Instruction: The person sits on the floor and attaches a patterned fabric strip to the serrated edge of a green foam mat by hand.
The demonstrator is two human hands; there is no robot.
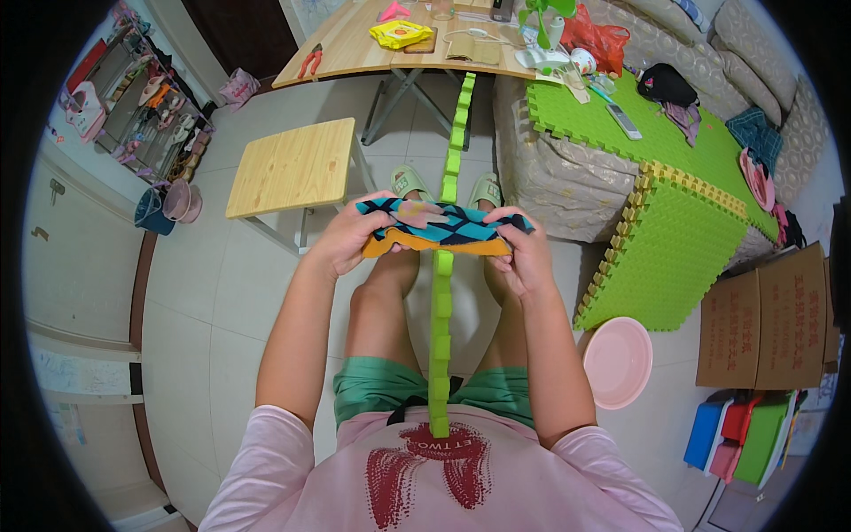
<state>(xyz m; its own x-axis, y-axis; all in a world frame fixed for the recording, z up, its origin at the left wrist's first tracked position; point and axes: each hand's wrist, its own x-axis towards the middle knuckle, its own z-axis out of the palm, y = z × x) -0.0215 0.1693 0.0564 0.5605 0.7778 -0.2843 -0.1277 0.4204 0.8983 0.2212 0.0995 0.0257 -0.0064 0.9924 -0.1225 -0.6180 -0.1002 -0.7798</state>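
Both hands hold the cloth, which is stretched crosswise in front of the knees and above the floor [239, 293]. The left hand [347, 232] pinches its left end and the right hand [525, 253] its right end; the fingers curl under it, so only parts of them show. The cloth [448, 232] is teal with dark diamonds, and orange along its lower edge. A pale pinkish patch left of its middle is too blurred to make out, and its underside is hidden.

A green notched strip [441, 341] runs from near the bench [346, 43] down to the shirt [341, 461]. The cloth covers a middle stretch of it, and what holds the strip up cannot be told. Behind the cloth, the slippers [408, 182] show only in part.

On the bench lie red-handled pliers [310, 62] and a yellow pack [399, 35]; the top edge cuts off the bench's far side and the fan [544, 19]. A stool [292, 167] stands on the left. On the right are a green mat [589, 124], a pink basin [618, 363] and cardboard boxes [767, 328], their far side lost toward the dark rim. The shoe rack [164, 102], far left, is too cluttered to sort out fully.
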